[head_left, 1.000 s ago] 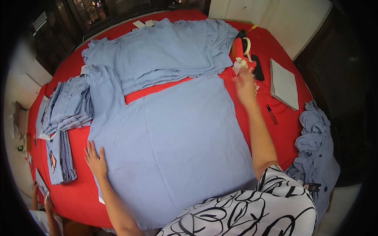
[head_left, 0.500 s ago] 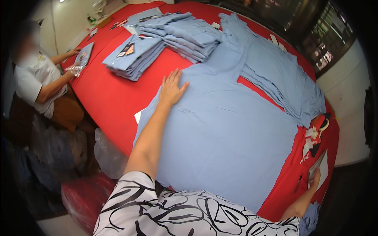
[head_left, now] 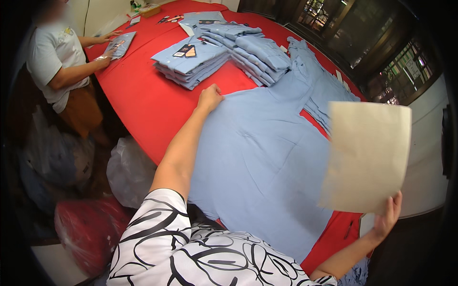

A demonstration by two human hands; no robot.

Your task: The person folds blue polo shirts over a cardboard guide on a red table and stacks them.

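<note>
Beige sheet [head_left: 367,155], long axis steeply upward, lower corner in closed right grip [head_left: 387,218], blue garment [head_left: 262,143] in pinched left grip [head_left: 210,98]

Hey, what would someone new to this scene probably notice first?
Probably the pale rectangular sheet, held up in the right hand at the right. Next, the light blue garment spread across the red table, with the left hand at its edge. Beyond that hand, folded blue garments sit in stacks.
</note>
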